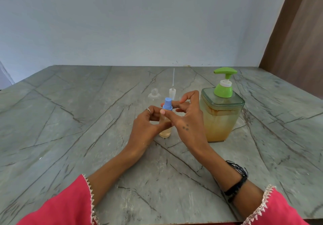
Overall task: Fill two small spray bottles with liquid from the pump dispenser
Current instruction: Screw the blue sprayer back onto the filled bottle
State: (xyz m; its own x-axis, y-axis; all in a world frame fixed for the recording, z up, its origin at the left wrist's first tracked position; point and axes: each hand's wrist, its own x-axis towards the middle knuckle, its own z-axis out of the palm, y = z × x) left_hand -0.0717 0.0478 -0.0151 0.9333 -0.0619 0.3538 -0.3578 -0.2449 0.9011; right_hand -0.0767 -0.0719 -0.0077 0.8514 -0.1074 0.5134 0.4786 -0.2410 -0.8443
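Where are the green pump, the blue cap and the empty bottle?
green pump (225,71): head view, on its flat top.
blue cap (168,103): head view, on its side.
empty bottle (154,95): head view, on its clear shoulder below the open neck.

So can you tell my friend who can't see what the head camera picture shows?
A person's left hand holds a small bottle of yellowish liquid upright on a grey table while the right hand fingers touch its blue spray cap. Behind stand an empty open bottle and a white sprayer; a green-topped pump dispenser stands at right.
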